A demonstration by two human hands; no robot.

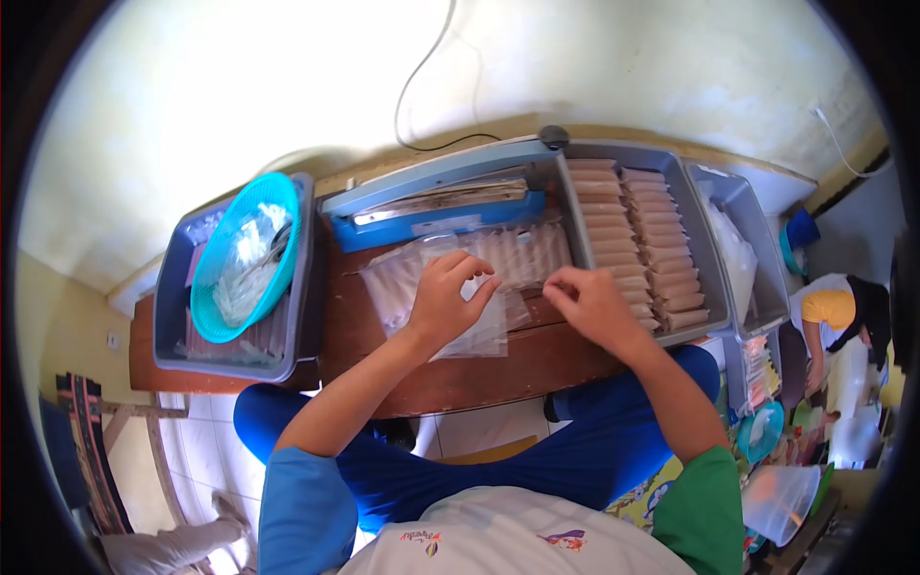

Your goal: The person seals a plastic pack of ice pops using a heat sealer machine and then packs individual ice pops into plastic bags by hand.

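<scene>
My left hand (450, 295) hovers over the filled plastic tubes, its thumb and fingers curved apart with a gap between them. Just right of it, my right hand (586, 299) has its thumb and index finger pressed together near the ends of the tubes; what they hold, if anything, is too small to make out. A row of filled clear tubes (393, 283) lies on the brown table (383, 383), with flat clear plastic (487, 335) at its front. Behind them stands a blue sealer (441, 216) with a long bar.
A grey tray (690, 235) of stacked filled tubes stands right, beside another grey bin (767, 259) with plastic. At left, a turquoise basket (203, 311) with plastic pieces and scissors rests on a grey crate (168, 326). A person (829, 311) is at the far right.
</scene>
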